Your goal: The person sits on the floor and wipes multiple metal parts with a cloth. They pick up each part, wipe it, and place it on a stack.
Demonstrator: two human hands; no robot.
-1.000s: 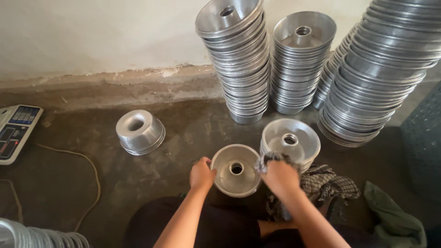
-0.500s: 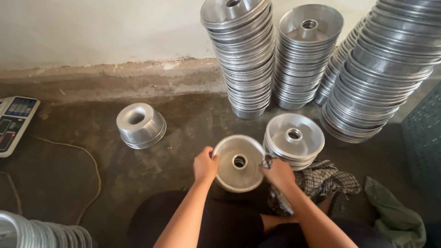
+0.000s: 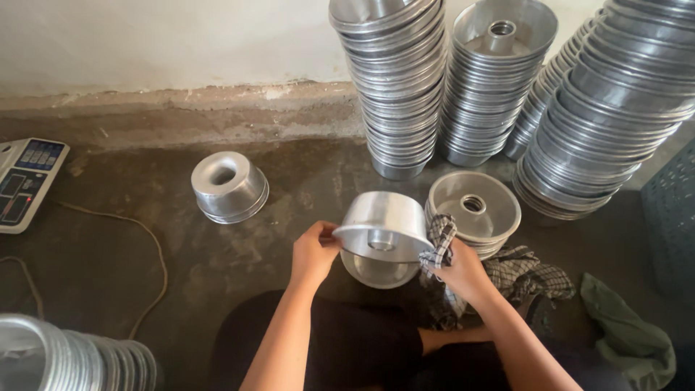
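My left hand (image 3: 313, 252) grips the rim of a shiny aluminium ring-shaped cake pan (image 3: 384, 221), tilted with its opening towards me. A second pan (image 3: 376, 271) lies just under it on the floor. My right hand (image 3: 461, 271) holds a black-and-white checked cloth (image 3: 439, 242) against the pan's right side. Right of the hands sits a short stack of the same pans (image 3: 474, 210), open side up.
Tall stacks of pans (image 3: 394, 87) (image 3: 492, 80) (image 3: 608, 108) stand along the back wall. One upturned pan (image 3: 228, 187) sits alone at left. A weighing scale (image 3: 25, 181) with a cable lies far left, more pans (image 3: 65, 358) bottom left, rags (image 3: 626, 329) at right.
The pan in my hands has been lifted and tipped from facing up to lying on its side. My right hand has moved the cloth up onto its right edge.
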